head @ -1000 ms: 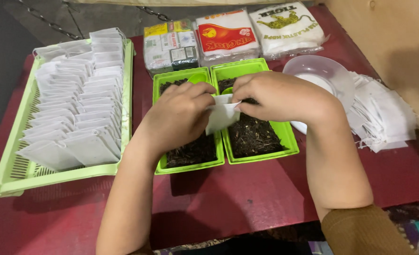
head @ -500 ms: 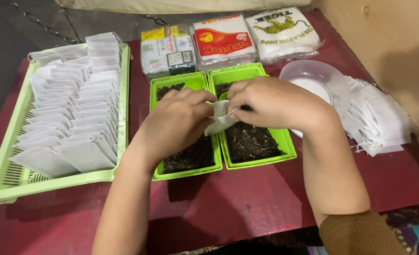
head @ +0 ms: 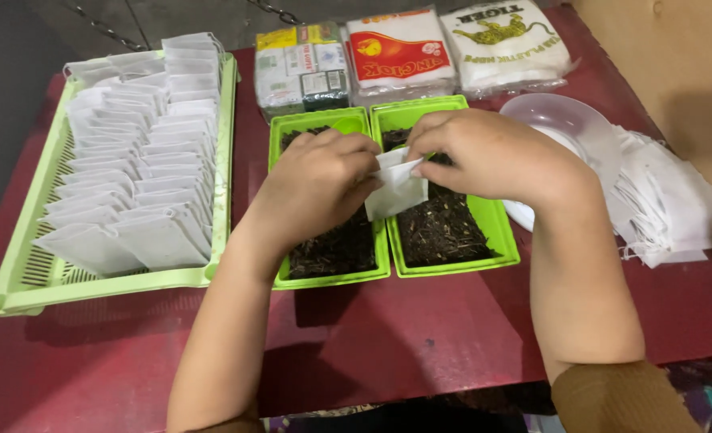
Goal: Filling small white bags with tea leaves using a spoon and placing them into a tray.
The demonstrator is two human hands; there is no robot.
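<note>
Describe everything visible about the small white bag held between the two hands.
The small white bag looks like thin, soft filter paper, roughly rectangular, its top edge folded or creased. It hangs tilted above the gap between the two green trays of dark loose tea. The left hand pinches its left side; the right hand grips its upper right corner. Its contents cannot be seen.

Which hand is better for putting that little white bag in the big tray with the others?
Probably the left hand. Both hands pinch the small white bag over the two green tubs of dark leaves, but the pale green tray of filled bags lies on the left side, while the right hand is farther away.
</note>
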